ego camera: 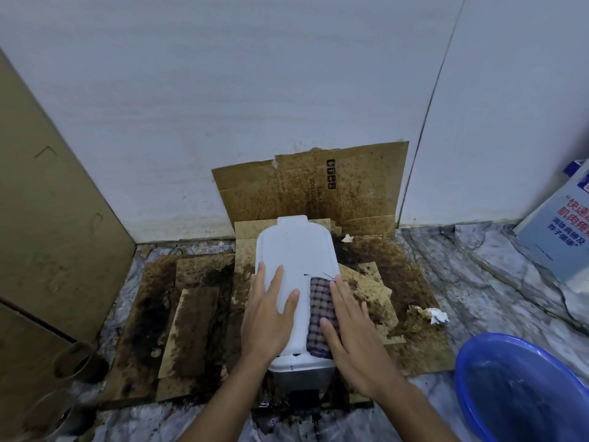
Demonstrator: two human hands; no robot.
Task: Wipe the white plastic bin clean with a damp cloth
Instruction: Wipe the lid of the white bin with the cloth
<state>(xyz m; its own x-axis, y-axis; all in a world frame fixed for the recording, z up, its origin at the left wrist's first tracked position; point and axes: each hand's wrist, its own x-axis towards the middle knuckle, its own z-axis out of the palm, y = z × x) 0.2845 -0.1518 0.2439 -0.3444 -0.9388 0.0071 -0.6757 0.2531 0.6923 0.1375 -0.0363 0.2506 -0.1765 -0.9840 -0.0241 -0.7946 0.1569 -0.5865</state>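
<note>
The bin [296, 250] sits on stained cardboard [318, 193] spread over the floor [494, 282], close to the wall. The left hand [269, 311] lies flat on the near left of its top with fingers straight and spread, holding nothing and seemingly steadying it. The right hand [350, 327] is also flat with fingers extended, pressing the checked cloth [320, 301] against the top's right edge rather than gripping it. The wipe looks to be in progress. Most of the top reads white, but a few dark specks show toward the far end and a thin dark mark runs just beyond the cloth. The near side below the lid looks grey, with dark grime around its base, so the sides and lower edge probably still need doing. A blue basin [478, 362] stands near on the right, likely for rinsing the cloth.
</note>
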